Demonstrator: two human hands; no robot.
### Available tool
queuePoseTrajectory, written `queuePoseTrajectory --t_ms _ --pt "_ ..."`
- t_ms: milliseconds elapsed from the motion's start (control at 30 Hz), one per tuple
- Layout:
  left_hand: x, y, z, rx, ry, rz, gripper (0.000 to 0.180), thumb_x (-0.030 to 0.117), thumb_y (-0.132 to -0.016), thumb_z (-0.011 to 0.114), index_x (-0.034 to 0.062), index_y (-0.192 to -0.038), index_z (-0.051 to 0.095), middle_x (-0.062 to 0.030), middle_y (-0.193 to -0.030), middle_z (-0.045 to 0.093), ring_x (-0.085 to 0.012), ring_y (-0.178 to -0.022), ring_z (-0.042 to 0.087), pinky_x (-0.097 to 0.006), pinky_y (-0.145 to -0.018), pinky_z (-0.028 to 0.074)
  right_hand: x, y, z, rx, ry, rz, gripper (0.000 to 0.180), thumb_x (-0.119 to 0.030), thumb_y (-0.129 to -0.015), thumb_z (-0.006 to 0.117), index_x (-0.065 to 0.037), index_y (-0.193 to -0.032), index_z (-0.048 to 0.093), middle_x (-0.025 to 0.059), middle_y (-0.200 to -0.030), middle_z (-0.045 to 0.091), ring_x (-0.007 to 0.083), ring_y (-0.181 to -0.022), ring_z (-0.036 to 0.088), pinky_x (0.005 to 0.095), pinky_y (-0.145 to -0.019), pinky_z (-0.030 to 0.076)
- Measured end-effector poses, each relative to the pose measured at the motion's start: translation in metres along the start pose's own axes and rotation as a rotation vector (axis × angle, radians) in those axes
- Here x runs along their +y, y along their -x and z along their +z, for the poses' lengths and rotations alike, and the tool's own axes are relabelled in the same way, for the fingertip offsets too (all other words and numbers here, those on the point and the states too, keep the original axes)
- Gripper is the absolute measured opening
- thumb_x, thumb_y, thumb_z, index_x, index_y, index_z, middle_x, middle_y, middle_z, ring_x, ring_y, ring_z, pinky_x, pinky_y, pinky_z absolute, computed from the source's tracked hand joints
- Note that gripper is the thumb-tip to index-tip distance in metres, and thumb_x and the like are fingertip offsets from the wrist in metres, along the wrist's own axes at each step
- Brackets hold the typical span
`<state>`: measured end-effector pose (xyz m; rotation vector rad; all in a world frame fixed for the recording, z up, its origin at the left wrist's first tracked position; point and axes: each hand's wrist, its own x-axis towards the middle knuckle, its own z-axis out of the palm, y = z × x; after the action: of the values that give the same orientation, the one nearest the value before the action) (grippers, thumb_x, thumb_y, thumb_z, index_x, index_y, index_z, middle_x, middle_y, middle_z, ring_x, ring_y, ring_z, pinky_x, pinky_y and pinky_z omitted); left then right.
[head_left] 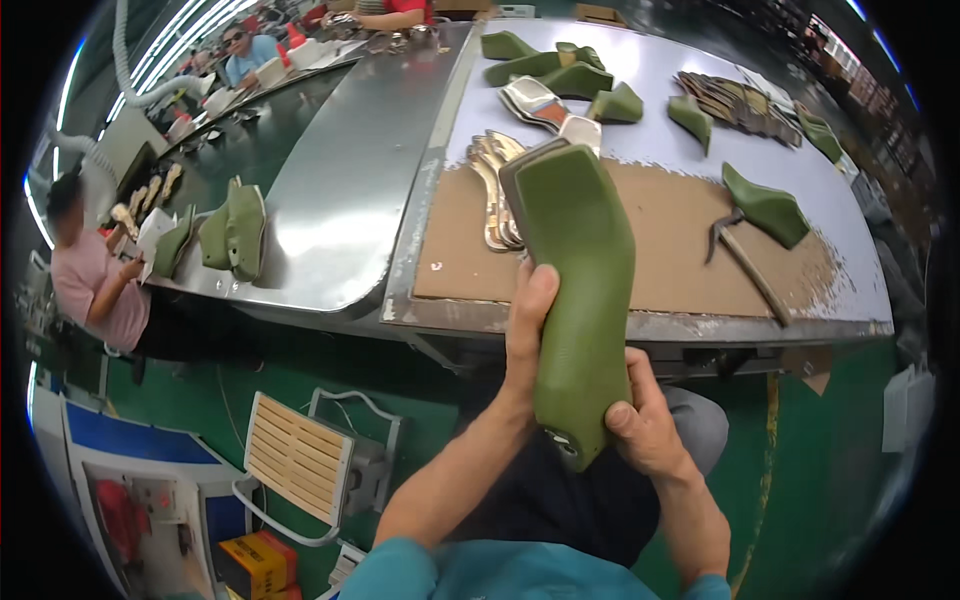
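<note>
**Downward from my head**

My wide fisheye camera looks down and forward from head height, close above my left hand (528,322) and right hand (648,422), taking in the workbench (455,313) ahead and green floor (826,452) below.

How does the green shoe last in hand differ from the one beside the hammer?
The held last is supported by the left hand and right hand; the loose last lies untouched on the table. The held last shows a metal-lined hole; none is visible on the loose last. Both are green.

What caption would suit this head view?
A left hand and right hand hold a green shoe mold at a workbench where a hammer lies.
</note>
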<state>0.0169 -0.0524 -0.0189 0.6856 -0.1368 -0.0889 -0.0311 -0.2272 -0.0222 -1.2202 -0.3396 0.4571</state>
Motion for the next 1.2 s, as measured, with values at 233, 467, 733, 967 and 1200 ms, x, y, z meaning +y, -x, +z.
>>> queuePoseTrajectory --t_ms 233,467,733,967,1200 --pt "0.047 -0.004 0.006 0.136 -0.152 0.485 0.072 0.051 -0.101 0.056 0.0118 -0.156 0.029 -0.0212 -0.14 0.053 -0.0375 -0.129 0.055 -0.053 -0.108 0.047 0.009 -0.034 -0.028 0.103 0.874 -0.624 0.07 -0.001 -0.075 0.087 -0.005 -0.13 0.044 0.0224 -0.129 0.052 0.0382 -0.114 0.059 0.0415 -0.098 0.05" --pt "0.029 0.069 -0.088 0.532 -0.063 0.529 0.054 0.02 -0.096 0.053 0.0096 -0.148 0.039 -0.022 -0.139 0.054 -0.0364 -0.129 0.054 -0.053 -0.111 0.044 0.045 -0.055 -0.007 -0.04 1.177 -0.664 0.064 -0.01 -0.071 0.085 -0.012 -0.127 0.055 0.0193 -0.129 0.053 0.0395 -0.109 0.058 0.0474 -0.092 0.051" --pt "0.098 0.028 -0.072 0.309 -1.663 0.39 0.041 0.004 -0.087 0.073 0.0004 -0.128 0.066 -0.0126 -0.121 0.066 -0.0195 -0.107 0.065 -0.034 -0.091 0.054 0.055 -0.056 -0.008 -0.022 1.182 -0.541 0.056 -0.009 -0.074 0.081 -0.014 -0.126 0.059 0.0157 -0.117 0.054 0.0351 -0.097 0.058 0.0455 -0.084 0.053" --pt "0.017 -0.117 -0.039 -0.29 -2.029 -0.039 0.025 0.023 -0.086 0.076 0.0057 -0.104 0.077 -0.0165 -0.094 0.075 -0.031 -0.084 0.072 -0.04 -0.08 0.057 0.05 -0.053 -0.005 -0.006 1.194 -0.498 0.049 -0.01 -0.079 0.077 -0.014 -0.125 0.061 0.0146 -0.114 0.055 0.0349 -0.095 0.058 0.0463 -0.083 0.053" --pt "0.015 -0.117 -0.052 -0.269 -1.883 -0.017 0.017 0.017 -0.085 0.078 0.0034 -0.096 0.077 -0.0144 -0.084 0.075 -0.0238 -0.076 0.072 -0.036 -0.073 0.056 0.055 -0.052 -0.01 0.005 1.132 -0.538 0.046 -0.008 -0.08 0.072 -0.014 -0.125 0.061 0.0144 -0.112 0.054 0.0341 -0.095 0.058 0.046 -0.082 0.053"
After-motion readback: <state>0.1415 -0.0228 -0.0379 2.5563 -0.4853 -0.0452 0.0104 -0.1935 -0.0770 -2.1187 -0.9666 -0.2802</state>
